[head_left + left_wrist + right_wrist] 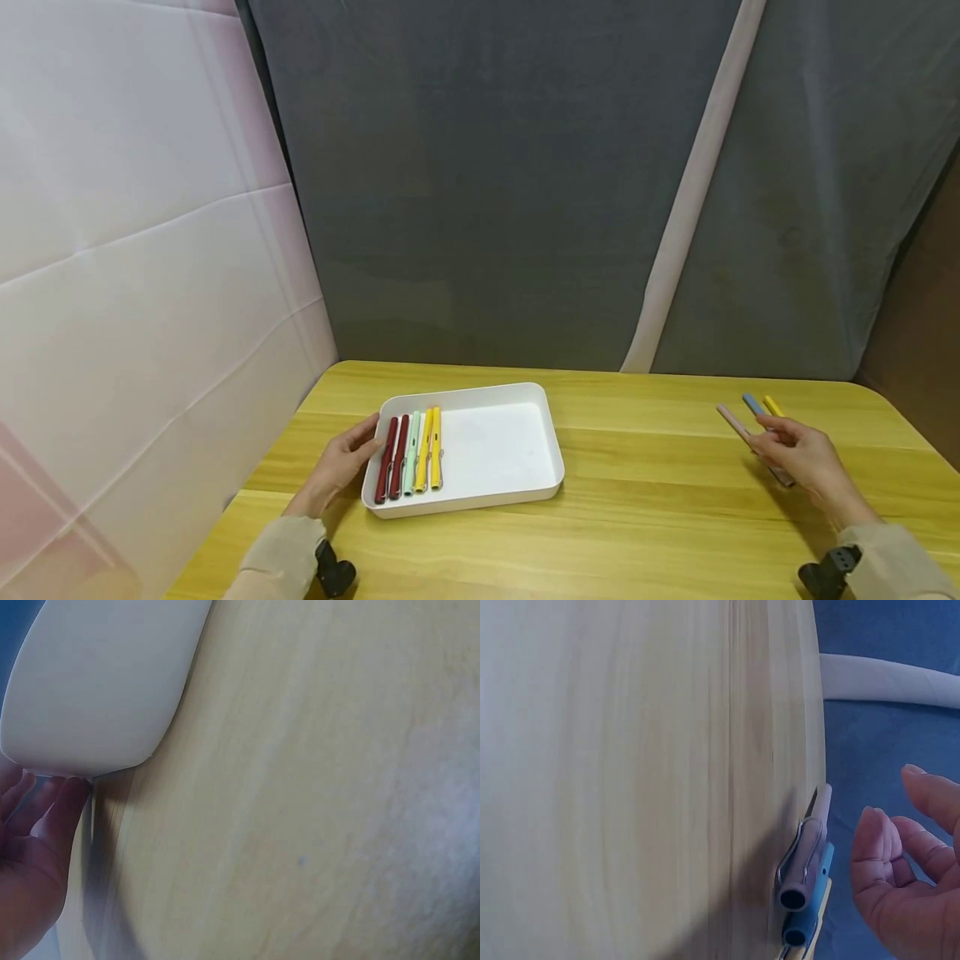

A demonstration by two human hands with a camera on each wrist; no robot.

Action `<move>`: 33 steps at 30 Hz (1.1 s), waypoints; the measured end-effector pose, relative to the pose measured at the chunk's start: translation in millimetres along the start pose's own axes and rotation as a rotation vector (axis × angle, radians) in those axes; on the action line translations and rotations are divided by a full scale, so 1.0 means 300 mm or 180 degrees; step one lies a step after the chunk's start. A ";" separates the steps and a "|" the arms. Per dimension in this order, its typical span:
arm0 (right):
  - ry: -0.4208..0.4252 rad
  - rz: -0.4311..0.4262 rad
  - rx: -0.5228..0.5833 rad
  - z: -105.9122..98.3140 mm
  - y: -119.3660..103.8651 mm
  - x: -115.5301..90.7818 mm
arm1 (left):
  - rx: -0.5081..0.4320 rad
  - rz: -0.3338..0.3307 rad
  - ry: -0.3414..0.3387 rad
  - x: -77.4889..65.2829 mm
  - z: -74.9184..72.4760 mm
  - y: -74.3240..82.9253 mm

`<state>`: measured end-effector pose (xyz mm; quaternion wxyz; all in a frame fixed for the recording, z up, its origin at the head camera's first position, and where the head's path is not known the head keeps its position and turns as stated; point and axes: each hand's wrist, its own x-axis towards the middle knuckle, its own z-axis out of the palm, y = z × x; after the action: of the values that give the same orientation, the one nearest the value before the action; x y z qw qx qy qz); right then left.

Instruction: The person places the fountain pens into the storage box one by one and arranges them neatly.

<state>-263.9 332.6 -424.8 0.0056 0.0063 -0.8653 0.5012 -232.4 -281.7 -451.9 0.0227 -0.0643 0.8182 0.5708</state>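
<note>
A shallow white tray [495, 450] holds a row of capped pens along its left side: two dark red pens [392, 458], a mint green pen [411, 454] and two yellow pens [430, 450]. My left hand [341, 467] touches the tray's left end wall, with fingers and thumb fairly straight against it. At the far right of the table lie a pale pink pen [806, 855], a blue pen [823, 889] and another yellow pen [822, 919], side by side. Over them hovers my right hand [806, 458], fingers loosely bent and thumb apart, with a gap to the pens in the right wrist view.
The wooden table [637, 517] ends at a dark grey curtain [487, 208] with a pale strip [690, 200]. On the left hangs a white and pink cloth [150, 250]. A brown panel [918, 317] stands at the right edge.
</note>
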 end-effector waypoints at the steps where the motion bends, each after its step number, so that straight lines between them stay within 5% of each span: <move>1: 0.0004 0.0023 -0.0035 -0.003 0.002 0.001 | -0.0006 -0.0004 -0.0002 0.000 0.000 0.000; 33: -0.0092 0.0115 -0.0695 -0.042 0.030 0.017 | -0.0049 0.0051 -0.0004 0.000 0.003 -0.002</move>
<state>-269.1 347.9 -426.2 -0.0152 -0.0027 -0.9147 0.4039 -232.4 -281.1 -452.9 0.0182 -0.0576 0.8143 0.5773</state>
